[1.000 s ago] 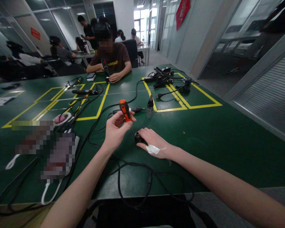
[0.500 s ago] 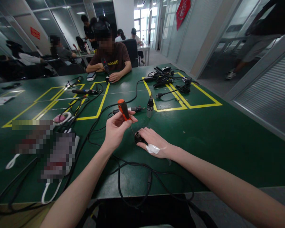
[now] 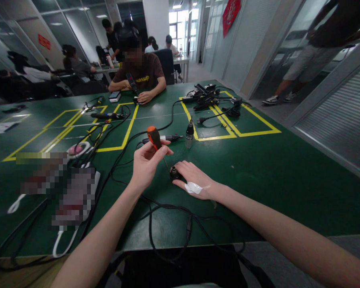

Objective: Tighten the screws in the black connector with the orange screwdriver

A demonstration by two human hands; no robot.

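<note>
My left hand (image 3: 147, 164) is closed round the orange and black handle of a screwdriver (image 3: 154, 137). The thin shaft slants down to the right, its tip at or beside a small black part (image 3: 174, 173) on the green table. My right hand (image 3: 195, 178) lies low over the table with its fingers wrapped round the right side of that part; a white patch is stuck near its thumb. Behind the hands a black and silver cylindrical tool piece (image 3: 189, 134) stands upright. Left of it lies a dark grey pen-like electric tool (image 3: 168, 138), partly hidden by my left hand.
Black cables (image 3: 168, 207) loop across the near table (image 3: 258, 192). Two phones with white straps lie at the left, by a tape roll (image 3: 79, 150). A pile of black tools and cords (image 3: 205, 96) is at the back right. Across the table sits a person (image 3: 141, 72) with a tool.
The screwdriver handle has tilted slightly to the left; both hands stay nearly in place. A walking person at the upper right has moved left.
</note>
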